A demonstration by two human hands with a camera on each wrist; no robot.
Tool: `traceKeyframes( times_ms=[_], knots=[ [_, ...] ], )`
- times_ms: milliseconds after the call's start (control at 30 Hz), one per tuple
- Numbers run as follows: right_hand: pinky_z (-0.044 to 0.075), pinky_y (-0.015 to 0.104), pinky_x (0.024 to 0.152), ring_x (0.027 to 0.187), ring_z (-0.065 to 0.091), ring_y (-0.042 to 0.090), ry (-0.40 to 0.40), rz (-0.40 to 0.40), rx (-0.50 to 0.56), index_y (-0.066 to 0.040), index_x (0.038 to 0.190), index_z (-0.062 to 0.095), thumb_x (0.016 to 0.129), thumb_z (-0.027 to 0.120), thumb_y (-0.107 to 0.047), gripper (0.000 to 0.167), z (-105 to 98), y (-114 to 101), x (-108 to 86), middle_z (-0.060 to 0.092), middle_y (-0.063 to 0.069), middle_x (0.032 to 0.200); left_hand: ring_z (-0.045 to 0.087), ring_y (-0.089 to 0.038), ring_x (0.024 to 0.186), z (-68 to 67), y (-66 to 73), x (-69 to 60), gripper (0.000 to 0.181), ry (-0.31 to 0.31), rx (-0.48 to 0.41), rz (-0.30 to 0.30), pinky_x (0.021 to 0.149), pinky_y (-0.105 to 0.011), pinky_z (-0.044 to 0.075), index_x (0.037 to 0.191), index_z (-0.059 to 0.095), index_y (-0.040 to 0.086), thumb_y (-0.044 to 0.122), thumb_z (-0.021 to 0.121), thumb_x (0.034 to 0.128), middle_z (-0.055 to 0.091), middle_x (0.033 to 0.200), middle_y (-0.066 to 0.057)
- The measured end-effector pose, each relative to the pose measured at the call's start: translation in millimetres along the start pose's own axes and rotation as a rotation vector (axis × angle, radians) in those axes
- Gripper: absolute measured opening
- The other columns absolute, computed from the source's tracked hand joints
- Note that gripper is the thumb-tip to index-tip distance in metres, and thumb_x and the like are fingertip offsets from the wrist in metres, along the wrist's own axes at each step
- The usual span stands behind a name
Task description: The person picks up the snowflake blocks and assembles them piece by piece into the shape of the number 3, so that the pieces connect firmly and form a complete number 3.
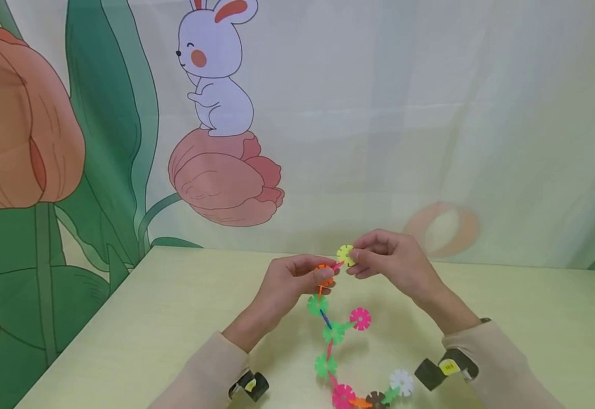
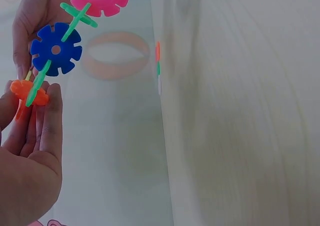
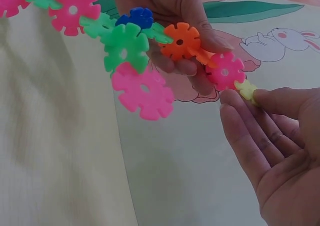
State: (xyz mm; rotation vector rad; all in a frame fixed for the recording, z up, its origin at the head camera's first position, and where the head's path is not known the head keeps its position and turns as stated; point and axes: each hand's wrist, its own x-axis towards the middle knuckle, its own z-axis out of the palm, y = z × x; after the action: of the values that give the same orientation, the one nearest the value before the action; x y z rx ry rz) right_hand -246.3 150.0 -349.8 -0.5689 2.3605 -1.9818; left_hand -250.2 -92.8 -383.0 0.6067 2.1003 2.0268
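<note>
A chain of notched plastic flower discs hangs between the hands. My left hand pinches an orange flower disc near the chain's upper end. The fingers and thumb of my right hand pinch a yellow flower disc. Between those two sits a pink disc, touching the yellow one's edge; how deep the slots join I cannot tell. Below the left hand hang green discs and a blue disc. A pink disc branches off to the right.
Lower, the chain curves right through a pink disc and a brown disc to a white disc. Beneath is a pale wooden table. Behind it hangs a printed cloth with a rabbit and tulips.
</note>
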Motion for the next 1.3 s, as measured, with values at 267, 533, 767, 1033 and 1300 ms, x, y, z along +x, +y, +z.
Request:
traceKeyframes(
  times_ms=[267,533,767,1033,1300],
  knots=[
    [0.065,0.041,0.082,0.084,0.079,0.026,-0.011,-0.028,0.015,0.011,0.108,0.066,0.1,0.074,-0.006,0.02,4,0,-1.1,0.077,0.022,0.096,0.077,-0.038,0.099,-0.2,-0.6,0.2,0.024,0.024,0.005,0.008,0.091,-0.038,0.062,0.12,0.079,0.005,0.018,0.077,0.1001,0.078,0.11,-0.01],
    [0.065,0.04,0.081,0.084,0.079,0.03,-0.015,-0.071,0.007,0.011,0.106,0.067,0.1,0.074,-0.003,0.017,6,2,-1.4,0.077,0.021,0.096,0.078,-0.033,0.097,3.4,0.6,-0.5,0.024,0.028,-0.022,0.01,0.09,-0.039,0.062,0.119,0.079,0.002,0.015,0.077,0.0992,0.079,0.111,-0.011],
    [0.065,0.038,0.081,0.084,0.079,0.027,-0.028,-0.062,-0.059,0.008,0.107,0.069,0.101,0.074,-0.007,0.017,6,2,-1.2,0.077,0.022,0.097,0.077,-0.04,0.098,3.4,-1.5,-1.4,0.028,0.007,-0.034,0.011,0.089,-0.04,0.063,0.123,0.076,0.001,0.016,0.077,0.1,0.078,0.111,-0.012],
    [0.064,0.037,0.08,0.082,0.075,0.026,-0.012,-0.064,-0.235,-0.002,0.108,0.075,0.1,0.077,-0.016,0.017,6,2,-1.0,0.077,0.011,0.096,0.077,-0.029,0.099,3.7,-5.6,-0.9,0.032,-0.064,-0.052,-0.008,0.086,-0.041,0.064,0.127,0.074,0.006,0.023,0.077,0.0995,0.076,0.118,-0.012],
    [0.063,0.041,0.082,0.081,0.073,0.023,-0.054,-0.045,-0.296,-0.005,0.111,0.076,0.1,0.077,-0.022,0.02,8,2,0.3,0.076,0.006,0.094,0.077,-0.029,0.086,5.5,-6.4,-1.5,0.026,0.025,0.013,-0.011,0.08,-0.034,0.063,0.115,0.078,0.004,0.028,0.073,0.1035,0.075,0.102,-0.009]
  ],
)
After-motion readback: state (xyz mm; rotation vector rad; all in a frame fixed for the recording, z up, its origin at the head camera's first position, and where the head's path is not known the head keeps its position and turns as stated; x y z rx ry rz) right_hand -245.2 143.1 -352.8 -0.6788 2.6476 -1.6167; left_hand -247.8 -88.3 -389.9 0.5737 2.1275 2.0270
